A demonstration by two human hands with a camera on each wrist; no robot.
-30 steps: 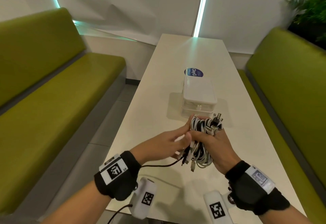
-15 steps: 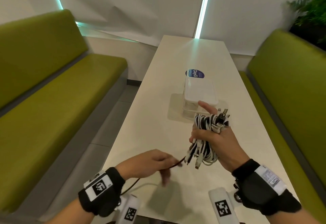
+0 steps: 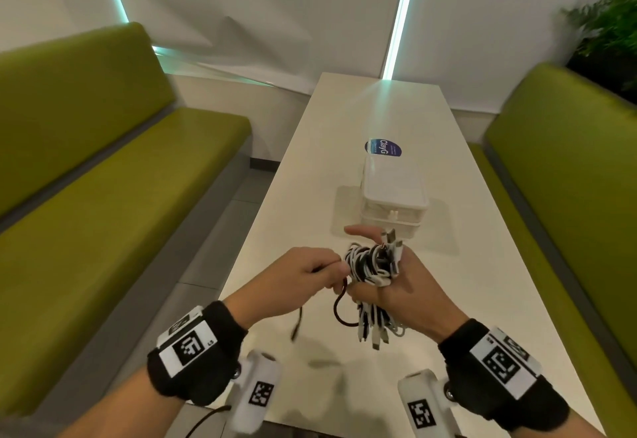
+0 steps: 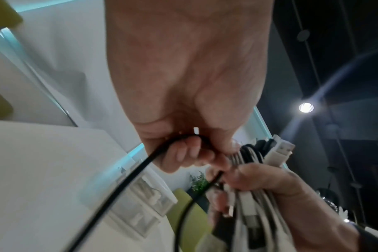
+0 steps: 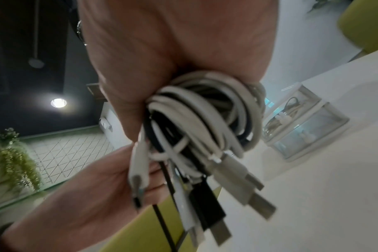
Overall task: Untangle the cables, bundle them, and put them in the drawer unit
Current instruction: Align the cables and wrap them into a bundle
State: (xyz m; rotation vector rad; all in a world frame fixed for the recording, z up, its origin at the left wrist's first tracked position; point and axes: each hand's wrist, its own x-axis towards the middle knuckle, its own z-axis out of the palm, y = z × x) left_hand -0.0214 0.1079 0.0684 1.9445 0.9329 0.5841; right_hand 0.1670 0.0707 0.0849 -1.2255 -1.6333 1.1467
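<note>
A: What did your right hand (image 3: 401, 286) have?

B: You gripped the cable bundle (image 3: 370, 265) in it, fingers curled round the middle, index finger sticking out straight. Smooth round white and black leads in loose loops, with flat metal USB plugs (image 5: 256, 201) poking out of both ends. It was held above the table (image 3: 499, 299), not touching it.

A: And the left?

B: Your left hand (image 3: 303, 274) pinched a thin black cable (image 4: 127, 177), fingertips tight on it right against the bundle. The lead dropped out of the fist and curled into a loop (image 3: 339, 313) just under the right hand. Its free end was blurred.

A: Drawer unit?

B: The drawer unit (image 3: 393, 201) sat on the table just past your hands: a small box, flat white lid, two clear-fronted drawers stacked. The right wrist view showed some leads already inside. Both drawers looked closed.

A: Anything around or in the way?

B: A round blue sticker (image 3: 383, 147) lay flat right behind the unit. Padded green benches (image 3: 103, 196) ran down both sides, and a leafy plant (image 3: 610, 20) stood at far right. Your own hands sat between you and the drawer fronts.
</note>
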